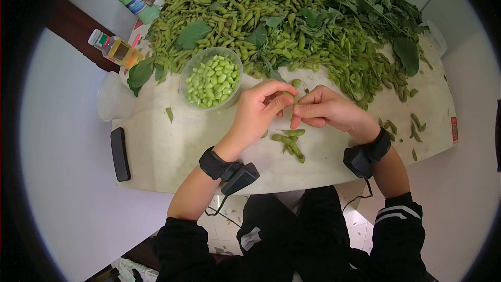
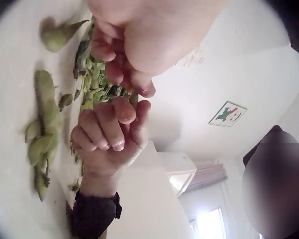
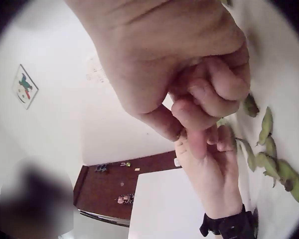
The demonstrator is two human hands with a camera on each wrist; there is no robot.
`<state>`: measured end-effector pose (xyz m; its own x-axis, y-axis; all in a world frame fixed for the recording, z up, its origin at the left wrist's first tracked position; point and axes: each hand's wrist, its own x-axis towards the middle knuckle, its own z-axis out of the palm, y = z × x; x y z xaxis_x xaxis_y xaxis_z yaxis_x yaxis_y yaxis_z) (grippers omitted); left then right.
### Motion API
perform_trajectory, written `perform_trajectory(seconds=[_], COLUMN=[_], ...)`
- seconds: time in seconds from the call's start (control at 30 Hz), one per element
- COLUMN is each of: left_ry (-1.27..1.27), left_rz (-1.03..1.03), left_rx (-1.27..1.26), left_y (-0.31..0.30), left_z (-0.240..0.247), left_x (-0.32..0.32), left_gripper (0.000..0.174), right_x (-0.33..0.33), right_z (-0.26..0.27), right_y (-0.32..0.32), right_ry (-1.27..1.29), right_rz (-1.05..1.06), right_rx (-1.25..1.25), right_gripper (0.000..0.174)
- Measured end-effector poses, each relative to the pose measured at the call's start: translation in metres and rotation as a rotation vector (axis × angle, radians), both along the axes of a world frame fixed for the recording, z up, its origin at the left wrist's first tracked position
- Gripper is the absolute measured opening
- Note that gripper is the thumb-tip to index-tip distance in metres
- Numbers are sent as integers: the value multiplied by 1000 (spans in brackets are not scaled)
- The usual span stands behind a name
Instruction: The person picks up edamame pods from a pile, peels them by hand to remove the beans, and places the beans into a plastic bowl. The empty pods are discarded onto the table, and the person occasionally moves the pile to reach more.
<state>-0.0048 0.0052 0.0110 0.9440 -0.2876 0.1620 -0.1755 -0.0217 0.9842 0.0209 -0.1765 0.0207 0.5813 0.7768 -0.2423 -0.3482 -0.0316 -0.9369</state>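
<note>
A green pod (image 1: 288, 94) is pinched between the thumb and fingers of my left hand (image 1: 259, 108), just right of the tub of shelled beans (image 1: 213, 79). My right hand (image 1: 334, 110) meets it at the pod's near end, thumb against curled fingers. In the left wrist view the fingertips of my left hand (image 2: 154, 45) and right hand (image 2: 109, 134) nearly touch, hiding most of the pod. The right wrist view has my right hand (image 3: 179, 74) over my left (image 3: 214, 174). Several pods (image 1: 292, 144) lie on the table below both hands.
A large heap of pods (image 1: 235, 10) with leafy stems (image 1: 365, 0) covers the table's far side. At left are an oil bottle (image 1: 119, 50), a green jar (image 1: 136, 3), a clear container (image 1: 114, 96) and a black phone (image 1: 120, 154). Loose pods (image 1: 416, 127) lie at right.
</note>
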Motion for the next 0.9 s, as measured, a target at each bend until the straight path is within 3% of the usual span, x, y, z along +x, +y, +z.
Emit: perform_trajectory(seconds=[0.27, 0.43, 0.6, 0.9], left_ry=[86, 99, 288, 298], left_rz=[45, 26, -62, 19], left_rx=[9, 39, 3, -154], left_y=[2, 3, 6, 0], left_z=[-3, -7, -5, 4], left_x=[0, 1, 1, 0], left_gripper=[17, 23, 37, 34], right_x=[-7, -8, -10, -5], right_z=[12, 11, 11, 0], right_y=[6, 6, 6, 6], right_ry=[-72, -282, -458, -513], right_rz=[-172, -158, -180, -334], right_rx=[-92, -152, -193, -200], right_gripper=[20, 18, 17, 20])
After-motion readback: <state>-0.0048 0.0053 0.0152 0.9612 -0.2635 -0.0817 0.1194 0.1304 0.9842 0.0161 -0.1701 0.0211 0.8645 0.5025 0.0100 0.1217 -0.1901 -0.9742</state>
